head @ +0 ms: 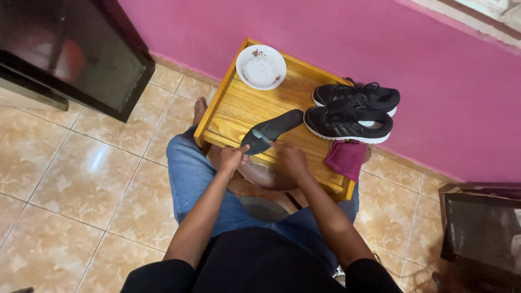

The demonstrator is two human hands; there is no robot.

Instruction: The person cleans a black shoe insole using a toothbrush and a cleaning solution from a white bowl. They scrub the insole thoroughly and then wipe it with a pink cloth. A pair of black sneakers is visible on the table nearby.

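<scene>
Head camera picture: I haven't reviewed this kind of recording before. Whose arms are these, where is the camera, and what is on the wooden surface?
There is no machine here. The camera sits on a person's head and looks down, so the two arms entering from the bottom are that person's own. They sit in jeans in front of a small yellow wooden table against a pink wall, on a tiled floor. The left hand pinches the near end of a dark shoe insole, which lies across the table; the right hand rests at the table's front edge beside it. Also on the table: a white bowl at the far corner, a pair of black sneakers on the right, and a dark pink cloth hanging over the edge.
</scene>
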